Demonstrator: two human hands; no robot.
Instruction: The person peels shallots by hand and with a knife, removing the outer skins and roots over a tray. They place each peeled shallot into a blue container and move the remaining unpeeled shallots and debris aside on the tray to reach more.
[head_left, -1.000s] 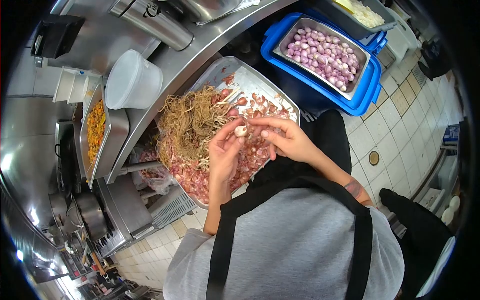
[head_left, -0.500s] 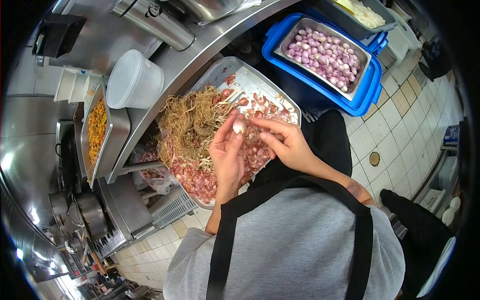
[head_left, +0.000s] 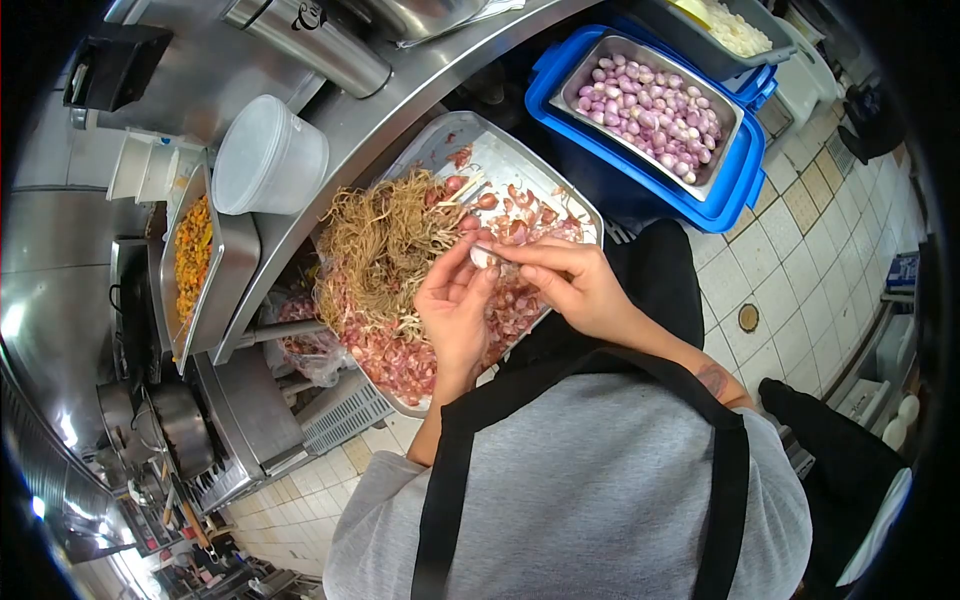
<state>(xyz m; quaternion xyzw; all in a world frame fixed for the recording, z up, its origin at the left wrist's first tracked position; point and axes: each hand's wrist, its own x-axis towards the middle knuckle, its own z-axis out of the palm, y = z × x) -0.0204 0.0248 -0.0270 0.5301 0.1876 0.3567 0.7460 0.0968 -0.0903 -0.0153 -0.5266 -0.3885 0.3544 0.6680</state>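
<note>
A pale, mostly bare shallot [head_left: 483,257] sits between my two hands, over the tray. My left hand [head_left: 455,310] pinches it between thumb and fingertips. From the other side my right hand [head_left: 572,283] has its fingertips closed at the shallot; whether a small blade is hidden there I cannot make out. Beneath the hands is a large metal tray [head_left: 540,170], holding pink papery shallot skins [head_left: 400,362] and a tangled heap of dry brown roots and stalks [head_left: 390,230]. Several unpeeled shallots [head_left: 470,222] lie beside the heap, just beyond my fingers.
At upper right a metal pan of peeled purple shallots [head_left: 655,112] rests on a blue-rimmed bin [head_left: 720,212]. A steel counter [head_left: 440,70] runs along the left, bearing a white plastic tub [head_left: 275,155] and a pan of yellow-orange food [head_left: 192,260]. Another person's dark-clothed leg [head_left: 840,460] is at right.
The shallot has turned slightly in my fingers, and my right fingertips have come closer onto it. Both hands stay over the tray.
</note>
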